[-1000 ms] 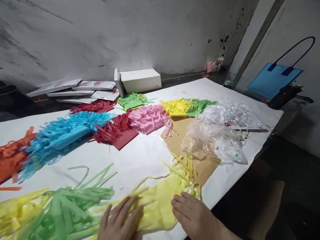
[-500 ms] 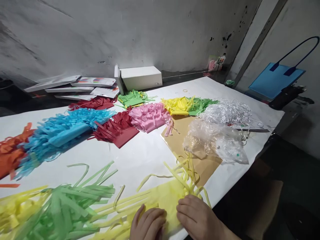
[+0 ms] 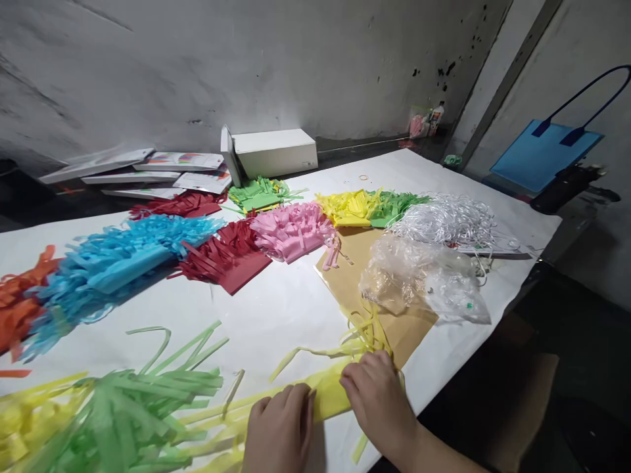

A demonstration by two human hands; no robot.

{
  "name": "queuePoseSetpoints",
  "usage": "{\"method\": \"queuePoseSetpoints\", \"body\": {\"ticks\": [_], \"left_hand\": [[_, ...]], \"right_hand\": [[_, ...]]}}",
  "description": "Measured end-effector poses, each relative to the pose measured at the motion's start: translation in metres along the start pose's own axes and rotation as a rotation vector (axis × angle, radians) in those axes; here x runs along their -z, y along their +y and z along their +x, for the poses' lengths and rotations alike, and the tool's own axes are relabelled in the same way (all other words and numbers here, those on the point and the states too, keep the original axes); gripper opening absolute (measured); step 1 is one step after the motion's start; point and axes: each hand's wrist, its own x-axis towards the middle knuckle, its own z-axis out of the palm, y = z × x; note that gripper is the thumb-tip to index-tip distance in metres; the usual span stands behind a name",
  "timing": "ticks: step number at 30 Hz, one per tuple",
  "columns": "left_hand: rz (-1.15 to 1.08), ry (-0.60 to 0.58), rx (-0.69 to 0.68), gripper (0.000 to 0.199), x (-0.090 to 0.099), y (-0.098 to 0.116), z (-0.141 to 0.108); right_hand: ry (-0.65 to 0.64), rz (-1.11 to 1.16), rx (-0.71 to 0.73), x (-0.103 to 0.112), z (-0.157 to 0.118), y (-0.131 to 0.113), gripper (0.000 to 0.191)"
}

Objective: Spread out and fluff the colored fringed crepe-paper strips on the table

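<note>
Yellow tissue paper (image 3: 331, 398) with fringed strips at both ends lies near the table's front edge, its middle folded into a narrow band. My left hand (image 3: 280, 427) is curled over the band's left part, fingertips hidden behind it. At the other end of the band, my right hand (image 3: 378, 404) pinches the paper, thumb side out of sight. Loose yellow strips (image 3: 367, 332) spread beyond my right hand. Light green fringed paper (image 3: 123, 417) lies to the left, against more yellow fringe (image 3: 37, 420).
Blue (image 3: 133, 256), dark red (image 3: 231, 259) and pink (image 3: 293, 230) fringed bundles run across the white-covered table (image 3: 236, 341). Brown card (image 3: 404, 335), a clear plastic bag (image 3: 419, 276) and white string (image 3: 444, 220) lie to the right. A white box (image 3: 273, 151) stands at the back.
The yellow sheet, flat and wide before, is now folded into a narrower band. Both hands have moved away from me with its near edge, and white tabletop shows in front of it.
</note>
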Motion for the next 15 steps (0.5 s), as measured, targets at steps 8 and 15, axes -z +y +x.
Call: {"method": "queuePoseSetpoints", "body": {"ticks": [8, 15], "left_hand": [[0.114, 0.005, 0.029, 0.030, 0.002, 0.009, 0.024], [0.197, 0.236, 0.005, 0.023, 0.015, -0.021, 0.011]], "right_hand": [[-0.026, -0.067, 0.306, 0.013, 0.008, 0.002, 0.016], [-0.091, -0.012, 0.344, 0.001, -0.007, 0.011, 0.029]]}}
